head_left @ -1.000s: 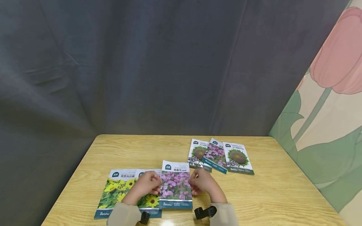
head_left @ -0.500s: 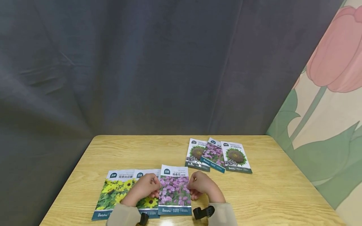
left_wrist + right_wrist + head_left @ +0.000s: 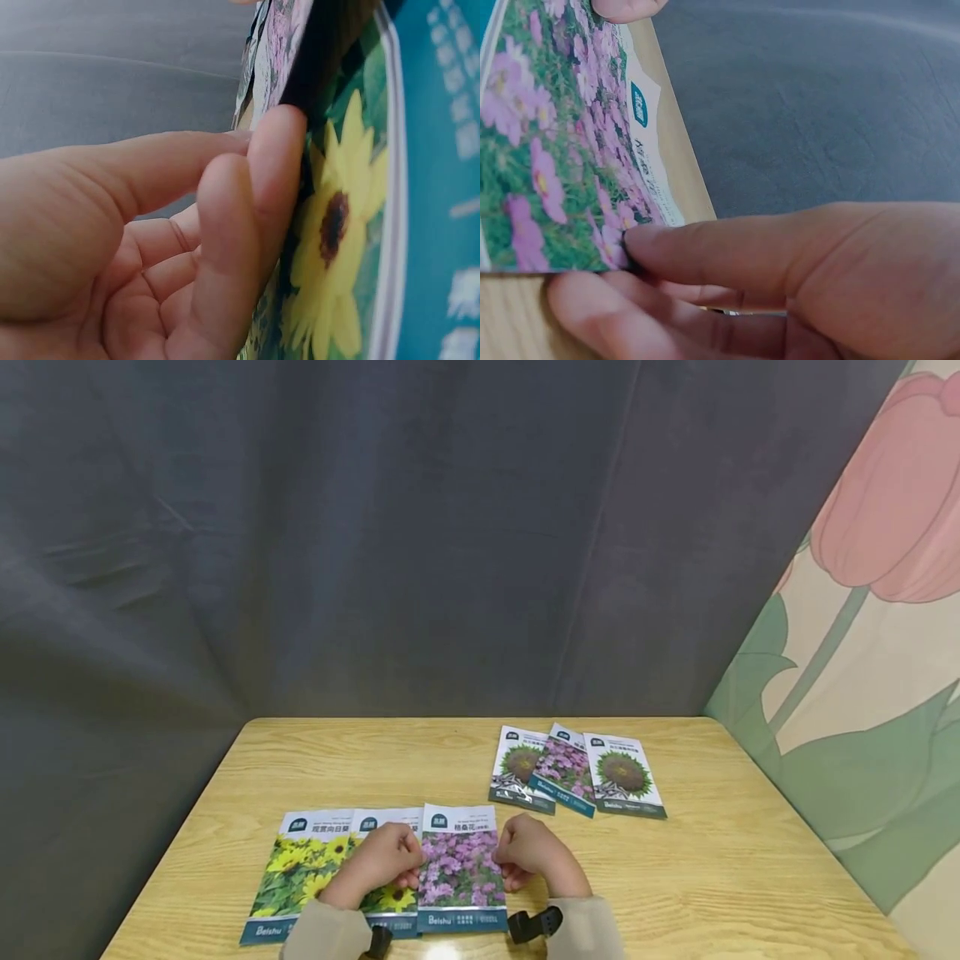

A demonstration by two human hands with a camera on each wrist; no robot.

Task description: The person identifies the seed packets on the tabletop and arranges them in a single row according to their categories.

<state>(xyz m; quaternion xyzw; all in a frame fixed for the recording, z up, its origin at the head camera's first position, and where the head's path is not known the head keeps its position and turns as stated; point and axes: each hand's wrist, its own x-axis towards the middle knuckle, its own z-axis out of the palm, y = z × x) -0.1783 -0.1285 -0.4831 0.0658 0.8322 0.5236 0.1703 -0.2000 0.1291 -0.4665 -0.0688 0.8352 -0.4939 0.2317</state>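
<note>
A seed packet with pink-purple flowers [image 3: 461, 870] lies near the table's front, its top pointing away from me. My left hand [image 3: 385, 862] pinches its left edge, and my right hand [image 3: 534, 852] pinches the right edge. In the right wrist view the thumb [image 3: 705, 251] is on the printed face, with fingers curled underneath. Seen from the left wrist, the packet's near edge is raised slightly above a yellow-flower packet [image 3: 337, 232]. That packet is partly hidden by my left hand and sits directly left of the purple one.
Another yellow-flower packet [image 3: 300, 868] lies at the far left of the row. Toward the back right are two sunflower packets, one on the left [image 3: 517, 768] and one on the right [image 3: 624, 774], with a purple-flower packet [image 3: 564, 770] overlapping between them. A dark curtain [image 3: 450, 543] hangs behind the wooden table [image 3: 720, 877].
Both hands have brought the purple-flower packet slightly nearer and lower, to line up beside the yellow-flower packets. The grip on both edges stays the same. The head view has shifted a little.
</note>
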